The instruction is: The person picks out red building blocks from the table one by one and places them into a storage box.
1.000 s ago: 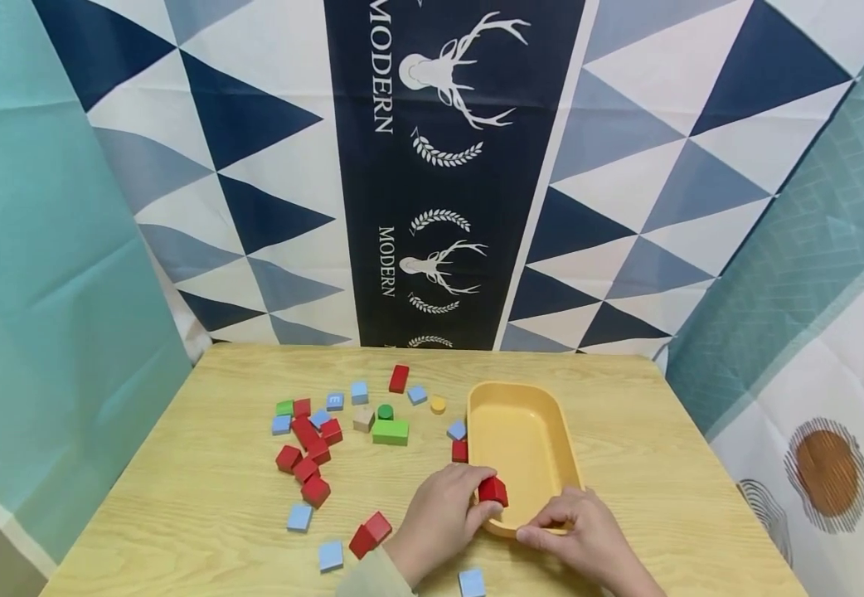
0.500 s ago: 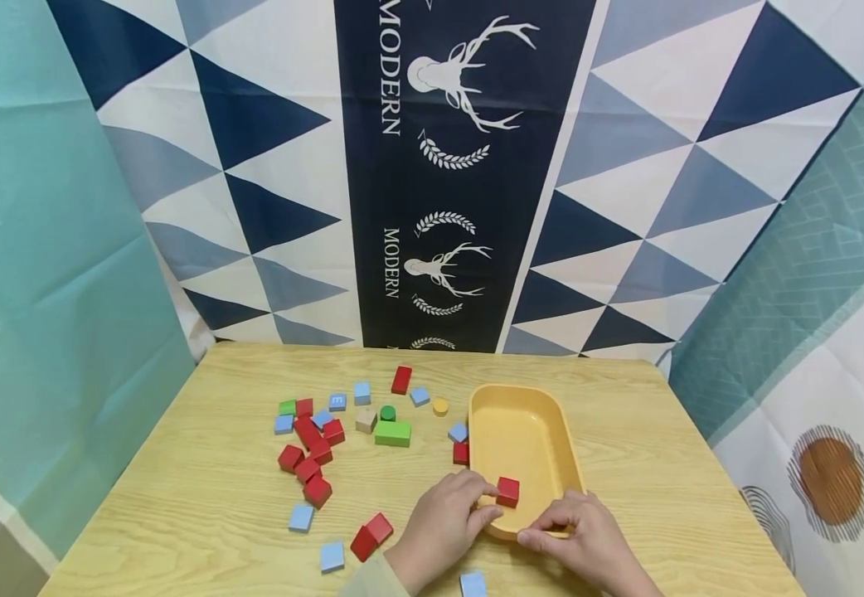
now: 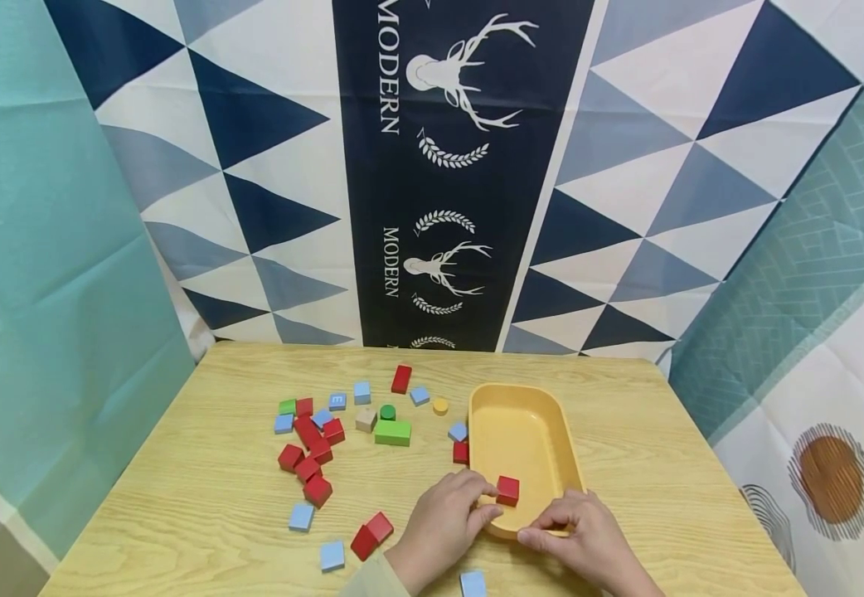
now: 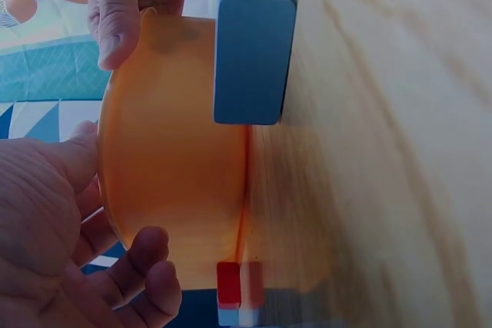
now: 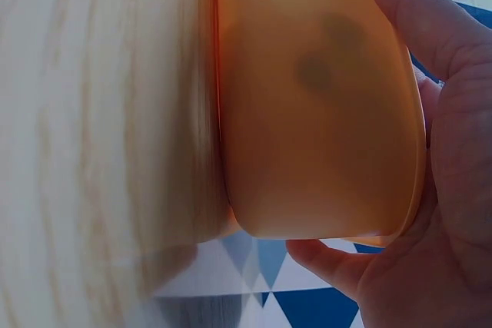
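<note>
A red block (image 3: 507, 491) lies inside the near end of a yellow plastic tray (image 3: 523, 431). My left hand (image 3: 443, 516) hovers over the tray's near left rim, loosely bent, thumb and forefinger apart and the fingertips close beside that block. Whether they touch it is unclear. At the near right corner my right hand (image 3: 583, 535) pinches the tray's rim between thumb and fingers. The right wrist view has this hand (image 5: 465, 144) along the tray's side wall (image 5: 323, 136). In the left wrist view, a blue block (image 4: 250, 59) stands outside the tray.
Several red blocks (image 3: 317, 491) cluster on the left of the wooden table (image 3: 201, 497). Two red blocks (image 3: 372, 535) sit beside the left forearm. Behind are a green block (image 3: 392, 434), a yellow disc (image 3: 440, 406) and blue blocks (image 3: 361, 393). Another red block (image 3: 461, 453) adjoins the tray's left wall.
A second ago the left fingers held the red block over the tray's near edge; it now lies in the tray, let go. The right hand has stayed on the rim.
</note>
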The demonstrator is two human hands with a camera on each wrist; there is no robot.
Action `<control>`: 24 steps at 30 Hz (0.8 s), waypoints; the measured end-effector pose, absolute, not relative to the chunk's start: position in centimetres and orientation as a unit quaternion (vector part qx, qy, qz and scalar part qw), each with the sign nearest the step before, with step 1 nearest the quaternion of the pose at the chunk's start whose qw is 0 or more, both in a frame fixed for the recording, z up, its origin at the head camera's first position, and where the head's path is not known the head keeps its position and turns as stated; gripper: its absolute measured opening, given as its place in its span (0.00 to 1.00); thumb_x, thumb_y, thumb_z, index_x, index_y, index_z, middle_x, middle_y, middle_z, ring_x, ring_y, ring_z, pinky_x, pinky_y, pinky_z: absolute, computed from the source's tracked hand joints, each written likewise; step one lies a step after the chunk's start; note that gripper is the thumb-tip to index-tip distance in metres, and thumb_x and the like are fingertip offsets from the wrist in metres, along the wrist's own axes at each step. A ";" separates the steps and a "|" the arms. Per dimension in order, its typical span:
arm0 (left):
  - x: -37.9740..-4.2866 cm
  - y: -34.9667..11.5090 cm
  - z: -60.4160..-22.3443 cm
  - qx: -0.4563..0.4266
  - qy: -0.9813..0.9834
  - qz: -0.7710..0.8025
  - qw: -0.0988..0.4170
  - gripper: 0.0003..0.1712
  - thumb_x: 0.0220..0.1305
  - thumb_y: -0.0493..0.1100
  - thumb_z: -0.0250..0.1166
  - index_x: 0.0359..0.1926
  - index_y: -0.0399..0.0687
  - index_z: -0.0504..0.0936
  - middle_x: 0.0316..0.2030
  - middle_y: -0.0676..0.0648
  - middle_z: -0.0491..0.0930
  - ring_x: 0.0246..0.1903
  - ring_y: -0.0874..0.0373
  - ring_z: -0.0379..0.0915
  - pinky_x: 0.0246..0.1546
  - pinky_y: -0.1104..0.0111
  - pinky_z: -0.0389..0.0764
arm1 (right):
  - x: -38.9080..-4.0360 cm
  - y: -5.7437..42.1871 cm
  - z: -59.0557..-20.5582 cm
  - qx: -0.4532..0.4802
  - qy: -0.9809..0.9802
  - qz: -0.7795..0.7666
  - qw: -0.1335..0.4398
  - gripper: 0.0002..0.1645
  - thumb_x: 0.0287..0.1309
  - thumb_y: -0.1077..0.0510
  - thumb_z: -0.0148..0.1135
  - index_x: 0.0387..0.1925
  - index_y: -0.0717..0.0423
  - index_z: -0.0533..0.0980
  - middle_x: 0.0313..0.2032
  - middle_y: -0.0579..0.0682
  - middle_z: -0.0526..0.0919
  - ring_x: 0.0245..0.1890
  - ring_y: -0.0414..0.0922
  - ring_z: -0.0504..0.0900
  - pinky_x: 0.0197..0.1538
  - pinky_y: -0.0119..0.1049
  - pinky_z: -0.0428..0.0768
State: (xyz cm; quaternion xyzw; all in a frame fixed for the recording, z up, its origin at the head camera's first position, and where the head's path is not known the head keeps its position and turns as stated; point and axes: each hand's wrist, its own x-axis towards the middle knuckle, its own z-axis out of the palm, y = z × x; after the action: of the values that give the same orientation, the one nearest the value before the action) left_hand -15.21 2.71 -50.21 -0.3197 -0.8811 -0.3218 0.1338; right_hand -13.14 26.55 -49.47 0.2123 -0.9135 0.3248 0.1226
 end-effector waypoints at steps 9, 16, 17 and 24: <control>-15.2 2.7 -50.2 -0.318 -0.882 -0.321 0.131 0.11 0.67 0.53 0.64 0.43 0.54 0.83 0.41 0.60 0.78 0.41 0.68 0.71 0.41 0.71 0.80 | -13.1 26.5 -49.5 0.206 -0.915 0.325 0.118 0.09 0.42 0.37 0.76 0.18 0.22 0.81 0.19 0.20 0.76 0.23 0.35 0.70 0.30 0.35 0.63; -15.1 2.7 -50.1 -0.317 -0.885 -0.316 0.131 0.11 0.67 0.53 0.64 0.42 0.54 0.83 0.41 0.59 0.78 0.40 0.68 0.71 0.39 0.72 0.80 | -13.0 26.4 -49.4 0.206 -0.914 0.328 0.120 0.10 0.43 0.38 0.77 0.18 0.23 0.81 0.19 0.20 0.76 0.23 0.36 0.70 0.30 0.35 0.63; -15.1 2.7 -50.1 -0.316 -0.885 -0.315 0.131 0.11 0.67 0.53 0.64 0.42 0.54 0.83 0.41 0.60 0.78 0.40 0.68 0.71 0.39 0.72 0.80 | -13.0 26.4 -49.4 0.206 -0.914 0.328 0.120 0.10 0.42 0.38 0.77 0.18 0.23 0.81 0.19 0.20 0.76 0.23 0.36 0.70 0.30 0.35 0.63; -15.1 2.7 -50.1 -0.310 -0.890 -0.311 0.124 0.11 0.67 0.54 0.64 0.42 0.55 0.83 0.41 0.61 0.78 0.40 0.68 0.71 0.40 0.72 0.80 | -13.1 26.5 -49.5 0.206 -0.914 0.327 0.120 0.10 0.42 0.37 0.77 0.18 0.22 0.81 0.19 0.21 0.76 0.22 0.34 0.69 0.30 0.35 0.62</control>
State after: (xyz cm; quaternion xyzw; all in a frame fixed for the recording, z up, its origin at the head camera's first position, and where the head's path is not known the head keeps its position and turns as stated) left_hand -15.09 2.74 -50.08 -0.3104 -0.8899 -0.3105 0.1238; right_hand -13.06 26.49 -49.48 0.2062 -0.9143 0.3272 0.1203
